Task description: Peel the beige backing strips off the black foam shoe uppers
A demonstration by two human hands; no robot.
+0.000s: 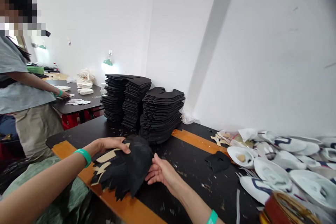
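A fanned bundle of black cut fabric pieces [128, 169], some showing tan undersides, is tilted over the near edge of the dark table [183, 189]. My left hand [115, 144] grips its upper left side, thumb on top and the other fingers hidden beneath. At the bundle's right edge is my right hand [162, 173], palm turned up and fingers apart, slightly curled; whether the fingertips touch the pieces I cannot tell. A single black piece [217, 161] lies flat further right.
Tall stacks of black cut pieces [162, 115] stand at the back by the wall. White shoe uppers [273, 175] pile up on the right, behind a tape roll [286, 210]. A co-worker [26, 87] handles white pieces at another table [70, 106] on the left.
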